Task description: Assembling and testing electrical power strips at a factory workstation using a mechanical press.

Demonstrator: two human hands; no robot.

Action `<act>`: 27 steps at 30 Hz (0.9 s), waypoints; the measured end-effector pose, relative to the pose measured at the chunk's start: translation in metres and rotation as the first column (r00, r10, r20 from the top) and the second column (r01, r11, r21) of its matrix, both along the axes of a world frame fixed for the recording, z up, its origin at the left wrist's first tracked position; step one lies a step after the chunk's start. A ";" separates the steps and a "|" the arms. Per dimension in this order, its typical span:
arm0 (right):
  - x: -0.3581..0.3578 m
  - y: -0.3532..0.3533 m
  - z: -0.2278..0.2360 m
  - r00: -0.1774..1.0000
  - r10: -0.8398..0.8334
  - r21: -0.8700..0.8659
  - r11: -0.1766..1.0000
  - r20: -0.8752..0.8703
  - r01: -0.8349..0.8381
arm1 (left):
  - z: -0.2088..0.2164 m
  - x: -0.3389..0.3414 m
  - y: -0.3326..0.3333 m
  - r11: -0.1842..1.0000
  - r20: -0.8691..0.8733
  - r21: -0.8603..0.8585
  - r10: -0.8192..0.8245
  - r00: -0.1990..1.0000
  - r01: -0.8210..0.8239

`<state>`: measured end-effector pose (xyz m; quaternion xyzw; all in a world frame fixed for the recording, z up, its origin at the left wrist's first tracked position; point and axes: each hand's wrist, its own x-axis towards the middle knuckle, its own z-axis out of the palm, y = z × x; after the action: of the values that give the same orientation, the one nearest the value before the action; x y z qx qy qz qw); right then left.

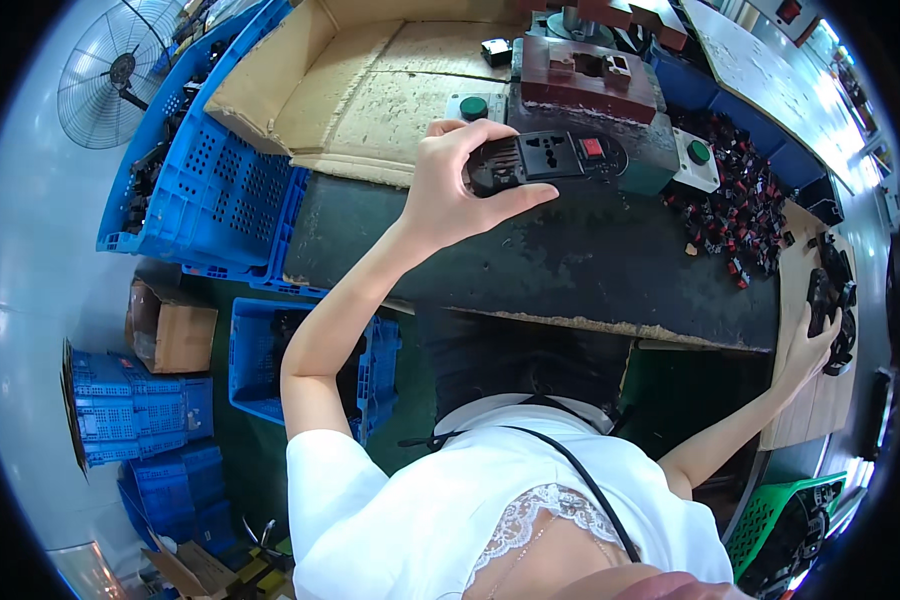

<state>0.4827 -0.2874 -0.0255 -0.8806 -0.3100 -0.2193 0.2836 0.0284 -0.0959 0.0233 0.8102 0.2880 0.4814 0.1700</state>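
Note:
My left hand [448,185] grips a black socket housing [545,158] by its left end, thumb below and fingers above. The housing has a square outlet face and a red rocker switch, and it is held over the dark worktable [450,255], in front of the press fixture. Far to the right, my right hand [808,345] is closed round a black plastic part [820,298] at a group of similar black parts [842,260] on a cardboard sheet [795,385]. A dark red fixture block [587,80] stands beyond the left hand.
Green push buttons [473,108] flank the press. A heap of small red and black switches [735,190] lies right of it. An open cardboard box [360,100] sits at back left, beside a blue crate [210,185]. Another blue crate [255,365] stands below the table; a green crate [770,520] is at lower right.

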 end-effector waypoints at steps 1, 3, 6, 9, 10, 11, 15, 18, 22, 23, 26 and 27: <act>-0.020 0.004 0.011 1.000 0.009 0.068 0.998 0.025 -0.011 | -0.002 -0.002 0.000 1.000 -0.005 0.007 0.002 1.000 -0.002; -0.044 0.018 0.029 0.994 0.102 0.128 0.986 0.039 -0.106 | -0.002 -0.004 0.000 1.000 -0.007 0.018 0.002 1.000 -0.002; -0.104 0.056 0.066 0.827 0.552 0.140 0.815 0.106 -0.562 | -0.001 -0.005 -0.002 1.000 -0.028 0.010 -0.001 1.000 0.002; -0.157 0.110 0.070 0.541 0.829 -0.049 0.552 0.143 -0.832 | -0.005 -0.022 -0.009 0.999 -0.012 0.013 0.031 0.999 -0.031; -0.173 0.127 0.069 0.426 0.883 -0.111 0.452 0.197 -0.885 | -0.006 -0.025 -0.010 0.999 -0.011 0.035 0.034 0.999 -0.033; -0.183 0.144 0.065 0.370 0.904 -0.158 0.406 0.216 -0.900 | -0.005 -0.027 -0.012 0.998 -0.010 0.057 0.035 0.999 -0.034; -0.200 0.208 0.054 0.184 0.897 -0.268 0.307 0.401 -0.913 | 0.000 -0.032 -0.018 0.984 -0.068 0.169 0.067 0.995 -0.055; -0.200 0.249 0.060 0.116 0.947 -0.287 0.206 0.300 -0.935 | -0.001 -0.044 -0.025 0.985 -0.061 0.165 0.067 0.996 -0.056; -0.180 0.282 0.067 -0.044 0.996 -0.282 -0.019 0.081 -0.959 | 0.000 -0.061 -0.035 0.977 -0.069 0.175 0.134 0.989 -0.121; -0.176 0.285 0.069 -0.053 0.995 -0.286 -0.028 0.081 -0.958 | 0.000 -0.064 -0.037 0.975 -0.073 0.175 0.152 0.986 -0.137; -0.167 0.288 0.074 -0.061 0.993 -0.296 -0.090 -0.105 -0.951 | -0.001 -0.075 -0.044 0.968 -0.089 0.173 0.198 0.976 -0.181; -0.167 0.287 0.074 -0.069 0.992 -0.299 -0.098 -0.106 -0.949 | -0.001 -0.079 -0.046 0.964 -0.105 0.171 0.223 0.969 -0.203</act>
<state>0.3155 -0.0008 0.0484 -0.3858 -0.8997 0.0375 0.2005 -0.0506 -0.1421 0.0221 0.8136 0.3442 0.4674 0.0338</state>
